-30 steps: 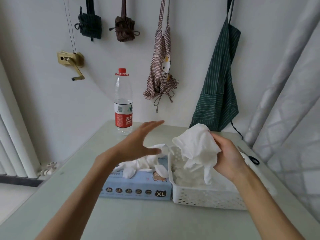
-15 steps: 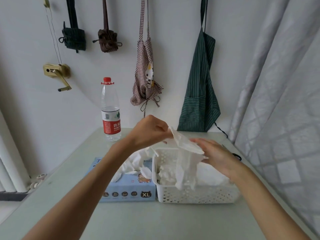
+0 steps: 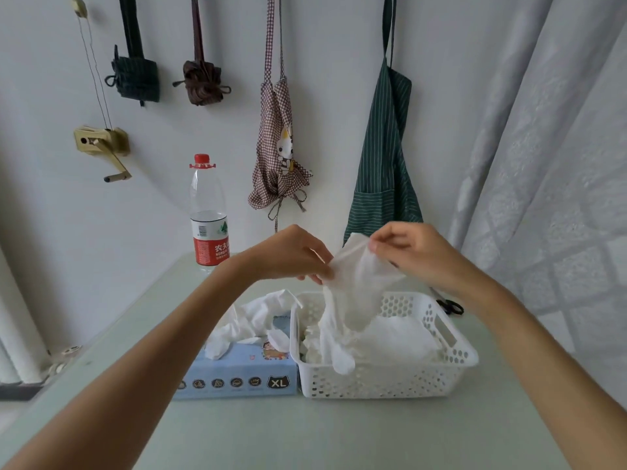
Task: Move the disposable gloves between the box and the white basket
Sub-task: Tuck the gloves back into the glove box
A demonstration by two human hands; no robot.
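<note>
Head view: both hands raised above the white basket, sharing one disposable glove. Left hand curled, fingertips pinching the glove's left edge near the cuff. Right hand likewise curled, thumb and forefinger pinching the cuff's upper right edge. Glove stretched between the two grips at its open end, body hanging straight down, fingers dangling into the basket's left half and over its front wall. More white gloves heaped inside the basket, filling most of its floor. Light blue glove box, marked XL on its front, just beside the basket on the left, side walls touching or nearly so. Loose gloves spilling out of the box's top opening. All set on a pale green table. Water bottle, red cap and red label, upright at the table's far edge against the wall. Black scissor handles on the table behind the basket's right corner. Green striped apron and checked apron hanging on the wall, grey curtain at right.
</note>
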